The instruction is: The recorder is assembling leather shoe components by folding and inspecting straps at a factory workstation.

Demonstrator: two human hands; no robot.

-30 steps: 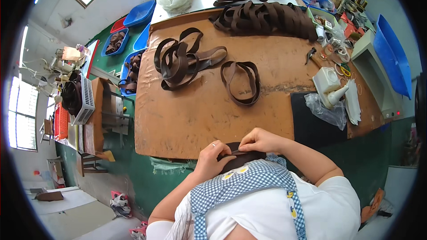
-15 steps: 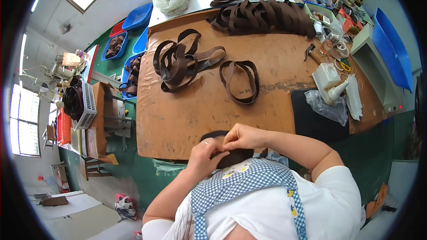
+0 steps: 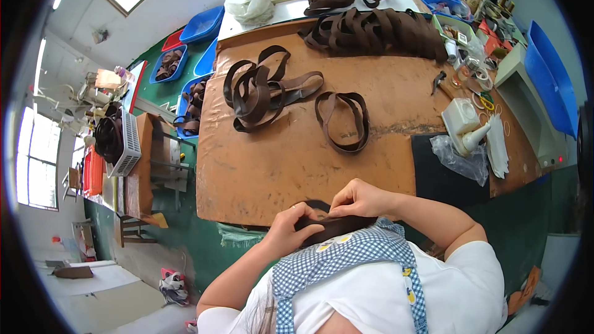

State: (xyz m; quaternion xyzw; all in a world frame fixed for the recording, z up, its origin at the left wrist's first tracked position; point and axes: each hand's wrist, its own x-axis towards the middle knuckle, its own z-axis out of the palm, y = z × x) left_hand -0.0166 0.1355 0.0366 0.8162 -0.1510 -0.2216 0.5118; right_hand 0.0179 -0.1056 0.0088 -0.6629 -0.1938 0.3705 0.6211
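A person's left hand (image 3: 286, 232) and right hand (image 3: 361, 200) both pinch a dark brown strap (image 3: 343, 227) between thumb and fingertips, close together at the near edge of a worn brown worktable (image 3: 278, 176), just before a blue checked apron (image 3: 318, 266). Farther in lie a single strap loop (image 3: 362, 130) (slightly twisted) and, left of it, a loose strap tangle (image 3: 255, 104).

Dark brown on the band (image 3: 348, 225) at lower centre, the tangled loops (image 3: 257, 98) left of centre and the strap heap (image 3: 377, 32) at upper centre; tan with dark scuffs on the worktop (image 3: 278, 167) mid-frame. Blue-and-white check with yellow patches on the apron (image 3: 325, 265) at lower centre, plain white on the shirt (image 3: 461, 287) below. Bright blue on the tray (image 3: 547, 80) at upper right, black on the mat (image 3: 440, 179) right of centre.
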